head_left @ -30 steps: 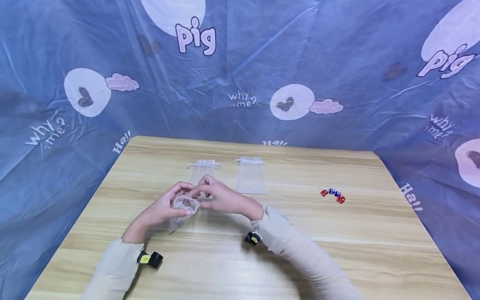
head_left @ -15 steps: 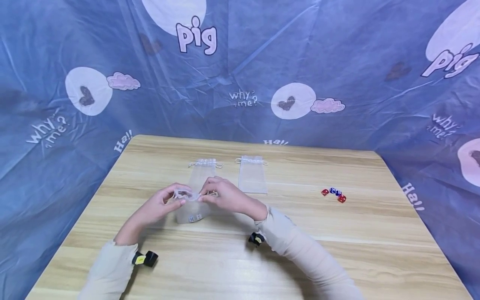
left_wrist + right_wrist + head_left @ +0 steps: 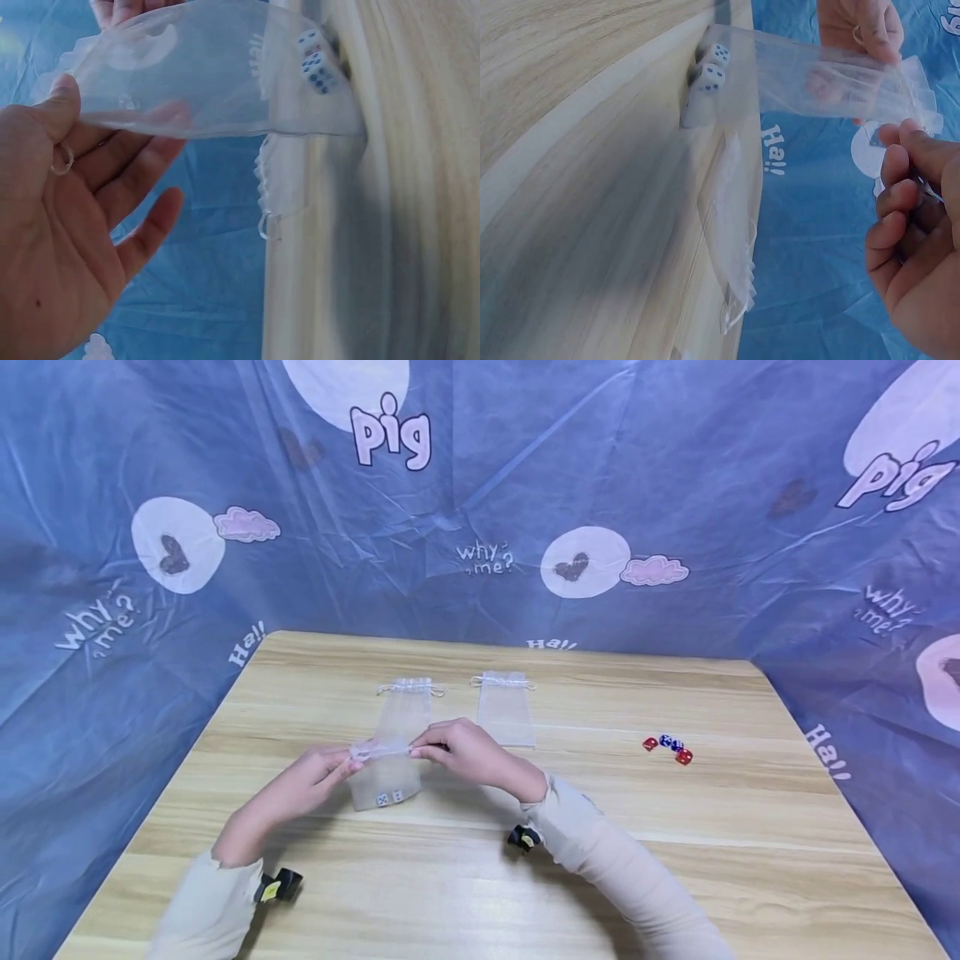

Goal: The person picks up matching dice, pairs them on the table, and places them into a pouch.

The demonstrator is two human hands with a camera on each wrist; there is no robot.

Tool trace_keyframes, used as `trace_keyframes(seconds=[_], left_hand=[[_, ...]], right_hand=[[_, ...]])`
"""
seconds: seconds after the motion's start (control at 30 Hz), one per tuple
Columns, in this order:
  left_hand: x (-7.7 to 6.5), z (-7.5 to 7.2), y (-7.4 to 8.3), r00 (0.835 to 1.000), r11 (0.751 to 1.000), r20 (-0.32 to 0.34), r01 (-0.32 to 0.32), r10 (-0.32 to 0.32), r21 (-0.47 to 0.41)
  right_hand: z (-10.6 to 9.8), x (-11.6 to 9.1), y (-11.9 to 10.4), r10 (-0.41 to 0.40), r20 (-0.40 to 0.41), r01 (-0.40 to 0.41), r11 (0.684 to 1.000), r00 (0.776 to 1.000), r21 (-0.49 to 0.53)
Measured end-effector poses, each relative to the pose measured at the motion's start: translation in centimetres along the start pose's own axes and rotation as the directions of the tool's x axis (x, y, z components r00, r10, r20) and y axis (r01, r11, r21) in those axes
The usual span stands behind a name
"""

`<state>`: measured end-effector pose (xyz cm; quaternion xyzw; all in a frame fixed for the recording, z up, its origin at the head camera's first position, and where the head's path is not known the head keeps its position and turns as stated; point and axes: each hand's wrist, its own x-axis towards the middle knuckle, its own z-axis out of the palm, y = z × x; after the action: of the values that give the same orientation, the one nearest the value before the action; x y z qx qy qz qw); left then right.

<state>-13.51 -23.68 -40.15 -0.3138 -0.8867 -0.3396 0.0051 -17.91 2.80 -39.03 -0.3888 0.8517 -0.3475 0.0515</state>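
Between both hands hangs a sheer white drawstring pouch (image 3: 372, 781), its bottom down by the table. Two white dice (image 3: 711, 77) with blue pips lie inside at its bottom. My left hand (image 3: 311, 779) pinches one top corner between thumb and index finger, while its other fingers spread loosely; a loop of cord (image 3: 63, 160) shows at that hand. At the opposite top corner, my right hand (image 3: 476, 755) pinches the pouch's edge and cord, its remaining fingers curled. The pouch's mouth is drawn out flat between them.
Two more sheer pouches lie flat behind the hands, one at the left (image 3: 405, 706) and one at the right (image 3: 506, 710). To the right on the wooden table (image 3: 735, 827) sit red dice (image 3: 684, 757) and blue dice (image 3: 666, 741). A printed blue cloth (image 3: 480, 485) hangs behind.
Both hands have moved apart, the left one leftward and the right one rightward. The pouch's mouth, round and gaping before, is now stretched flat, and the dice inside have come into view.
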Motion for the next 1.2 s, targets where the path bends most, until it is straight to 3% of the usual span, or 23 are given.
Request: trace_keyframes(seconds=[0.13,0.3,0.43,0.57,0.83,1.03,1.2], left_hand=[[-0.4,-0.5,0.2,0.999,1.000,0.035,0.019,-0.020,0.013],[-1.1,-1.1,-0.3,0.995,0.995,0.007,0.097,-0.097,-0.029],[-1.5,-1.2,-0.9,0.995,0.993,0.011,0.096,-0.096,-0.061],[-1.4,-0.6,-1.3,0.994,0.990,0.043,0.101,-0.097,-0.101],[-0.1,1.2,-1.7,0.973,0.962,0.128,0.213,-0.193,-0.171],[0.6,2.0,-1.8,0.963,0.959,0.130,0.253,-0.236,-0.129],[0.7,1.2,-2.1,0.961,0.955,0.089,0.270,-0.261,-0.121]], right_hand=[[-0.4,-0.5,0.5,0.007,-0.015,-0.008,1.000,1.000,-0.010],[-1.5,-1.2,1.2,0.035,-0.035,-0.036,0.999,0.999,-0.007],[-1.8,-1.4,1.6,0.056,-0.028,-0.056,0.998,0.998,0.009],[-1.0,-1.2,2.2,0.073,0.010,-0.073,0.997,0.997,0.013],[2.0,-0.2,2.1,0.128,0.181,-0.127,0.992,0.975,-0.016],[3.3,0.5,1.3,0.181,0.158,-0.168,0.982,0.971,-0.091],[3.6,1.5,0.4,0.191,0.123,-0.186,0.981,0.974,-0.054]])
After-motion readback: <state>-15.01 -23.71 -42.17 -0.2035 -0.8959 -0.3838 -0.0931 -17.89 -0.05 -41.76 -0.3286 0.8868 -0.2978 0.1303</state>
